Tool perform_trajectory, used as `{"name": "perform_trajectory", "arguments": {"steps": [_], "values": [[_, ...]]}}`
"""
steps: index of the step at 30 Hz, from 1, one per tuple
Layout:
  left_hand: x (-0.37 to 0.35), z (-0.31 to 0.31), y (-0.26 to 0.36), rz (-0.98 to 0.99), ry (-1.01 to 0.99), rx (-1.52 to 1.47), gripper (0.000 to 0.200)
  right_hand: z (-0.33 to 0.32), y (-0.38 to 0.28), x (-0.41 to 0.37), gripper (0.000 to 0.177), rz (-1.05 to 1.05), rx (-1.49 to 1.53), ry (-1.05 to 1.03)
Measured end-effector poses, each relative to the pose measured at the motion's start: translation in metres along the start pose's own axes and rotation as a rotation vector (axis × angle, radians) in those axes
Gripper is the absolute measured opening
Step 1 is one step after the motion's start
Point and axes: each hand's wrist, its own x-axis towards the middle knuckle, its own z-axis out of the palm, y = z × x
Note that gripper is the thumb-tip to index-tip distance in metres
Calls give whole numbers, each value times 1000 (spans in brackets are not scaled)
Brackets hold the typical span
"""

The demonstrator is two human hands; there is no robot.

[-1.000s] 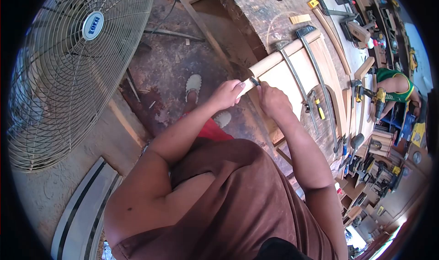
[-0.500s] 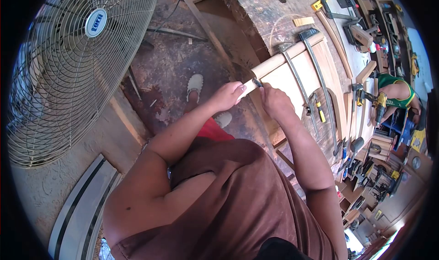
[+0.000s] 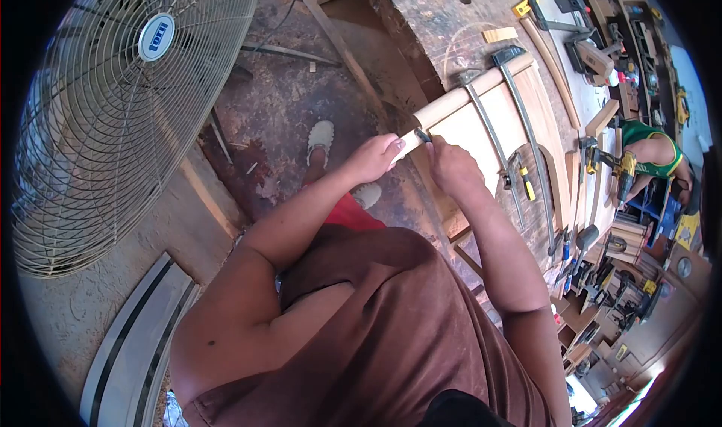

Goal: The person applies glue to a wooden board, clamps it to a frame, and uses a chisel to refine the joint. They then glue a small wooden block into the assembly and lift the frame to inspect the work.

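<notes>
My left hand (image 3: 374, 158) is closed around the near end of a pale wood strip (image 3: 407, 143), thumb along its top. Beside it, my right hand (image 3: 456, 168) is closed on a small dark tool (image 3: 423, 135). Only the tool's tip shows, resting at the strip's face, so its kind cannot be made out. The strip meets a rounded wood rail (image 3: 451, 105) along the edge of a pale wooden panel (image 3: 470, 135). Two bar clamps (image 3: 487, 126) lie across the panel and rail.
A large caged fan (image 3: 143, 119) stands at the left. A yellow-handled clamp (image 3: 528, 186) lies right of the panel, near a curved wood piece (image 3: 553, 66). Across the workbench (image 3: 429, 13), a person in a green top (image 3: 653, 145) is near a yellow drill (image 3: 626, 173).
</notes>
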Motion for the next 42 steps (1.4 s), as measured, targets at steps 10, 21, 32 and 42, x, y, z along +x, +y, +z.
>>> {"name": "perform_trajectory", "arguments": {"steps": [10, 21, 32, 42], "values": [[0, 9, -9, 67, 124, 29, 45, -16, -22, -4, 39, 103, -153, -98], [2, 0, -12, 87, 35, 73, 39, 17, 30, -65, 32, 123, -81, -69], [-5, -3, -3, 5, -16, -45, 25, 22, 23, -63, 29, -43, 310, 215], [14, 2, 43, -196, -30, 137, 46, 21, 5, -17, 36, -20, 49, 129]]}}
